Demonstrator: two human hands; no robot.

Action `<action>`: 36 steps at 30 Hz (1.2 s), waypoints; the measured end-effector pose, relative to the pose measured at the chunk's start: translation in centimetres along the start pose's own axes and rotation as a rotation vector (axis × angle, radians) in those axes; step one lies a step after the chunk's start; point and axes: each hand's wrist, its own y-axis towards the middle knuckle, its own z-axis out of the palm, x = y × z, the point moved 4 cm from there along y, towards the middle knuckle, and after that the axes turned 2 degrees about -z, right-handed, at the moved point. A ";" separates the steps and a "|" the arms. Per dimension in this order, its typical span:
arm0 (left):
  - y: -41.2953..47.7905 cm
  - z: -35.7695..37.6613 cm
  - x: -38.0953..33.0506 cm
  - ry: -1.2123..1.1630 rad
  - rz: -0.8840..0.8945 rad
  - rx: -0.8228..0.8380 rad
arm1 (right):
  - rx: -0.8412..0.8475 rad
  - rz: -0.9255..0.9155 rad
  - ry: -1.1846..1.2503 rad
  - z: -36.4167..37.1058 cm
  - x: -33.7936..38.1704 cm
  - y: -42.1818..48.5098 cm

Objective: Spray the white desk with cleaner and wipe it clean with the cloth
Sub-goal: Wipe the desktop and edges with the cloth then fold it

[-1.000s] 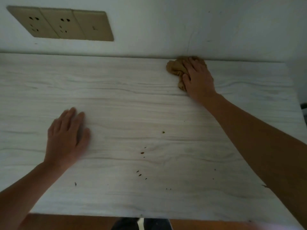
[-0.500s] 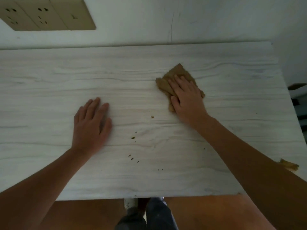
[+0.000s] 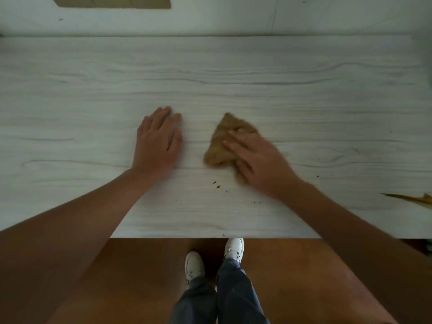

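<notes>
On the wall (image 3: 233, 17) behind the far edge, toward the left, only the lower strip of the tan socket plate (image 3: 112, 1) shows; a second ago the whole plate was in sight. The worktop (image 3: 70, 90), white with grey grain, now shows its whole near edge. The left hand (image 3: 159, 141) lies flat on it, palm down, fingers straight and close together, holding nothing, a little left of the middle. Measured against the dark specks (image 3: 217, 184), it sits where it sat in both earlier pictures. Below the near edge two white shoes (image 3: 194, 265) stand on the brown floor (image 3: 140, 265); a second ago they were out of sight. The specks lie between the two hands, toward the near edge, and fewer of them show than half a second ago. Just beyond them lies the brown cloth (image 3: 224, 141), crumpled into a rough triangle near the middle of the worktop. A second ago it was bunched at the far edge against the wall, half a second ago it was partway across, and now it has come nearer the near edge and nearer the left hand. The right hand (image 3: 259, 164) presses down on the right part of the cloth with straight, spread fingers, and is blurred by its motion. By the right edge a thin brown sliver (image 3: 411, 199) lies on the worktop, as half a second ago; what it is cannot be told
</notes>
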 end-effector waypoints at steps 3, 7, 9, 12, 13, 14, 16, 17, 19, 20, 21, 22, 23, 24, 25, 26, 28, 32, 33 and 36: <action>-2.2 -1.9 1.6 0.043 0.073 -0.002 | -0.018 0.188 -0.033 -1.4 -3.1 1.4; -6.4 -4.6 6.8 0.155 0.095 0.037 | -0.050 0.388 -0.073 -0.3 -1.0 2.3; -8.2 -6.1 9.7 0.167 0.040 0.025 | -0.015 0.367 -0.073 0.7 2.1 1.8; -10.3 -7.8 13.1 0.167 -0.053 0.003 | 0.065 0.308 -0.061 2.4 7.6 -0.2; -10.8 -8.2 14.0 0.173 -0.075 0.000 | 0.068 0.308 -0.059 2.9 9.5 -0.8; -11.3 -8.5 14.9 0.179 -0.093 0.001 | 0.066 0.319 -0.059 3.4 11.2 -1.4; -12.2 -8.9 16.2 0.182 -0.125 0.004 | 0.067 0.370 -0.059 4.6 14.0 -1.8; -12.6 -9.0 16.8 0.180 -0.132 0.001 | 0.067 0.402 -0.061 5.3 15.0 -1.6; -13.4 -8.9 17.6 0.181 -0.122 -0.008 | 0.066 0.444 -0.073 6.3 16.6 -0.4; -13.7 -8.8 17.8 0.181 -0.112 -0.013 | 0.070 0.438 -0.080 6.7 17.2 0.4; -13.9 -8.8 18.0 0.178 -0.106 -0.020 | 0.074 0.417 -0.082 7.0 17.8 1.2; -14.1 -8.8 18.1 0.168 -0.106 -0.030 | 0.077 0.389 -0.078 7.3 18.3 2.0; -14.3 -8.8 18.2 0.154 -0.112 -0.045 | 0.082 0.362 -0.069 7.5 18.7 2.9; -14.6 -8.9 18.3 0.136 -0.125 -0.060 | 0.090 0.334 -0.060 7.7 19.0 3.8; -14.8 -9.0 18.4 0.114 -0.148 -0.070 | 0.096 0.307 -0.051 7.9 19.3 4.7; -15.1 -9.0 18.5 0.095 -0.169 -0.073 | 0.092 0.275 -0.039 8.0 19.6 5.6; -15.7 -9.0 18.8 0.084 -0.170 -0.065 | 0.068 0.187 0.010 8.2 20.6 7.1; -15.9 -8.7 19.1 0.100 -0.145 -0.021 | 0.114 -0.091 0.163 9.0 22.9 7.5; -15.7 -8.7 19.0 0.095 -0.155 -0.024 | 0.134 -0.146 0.198 8.9 23.1 7.1; -15.4 -8.6 18.2 0.080 -0.208 -0.043 | 0.194 -0.233 0.274 8.2 22.4 5.1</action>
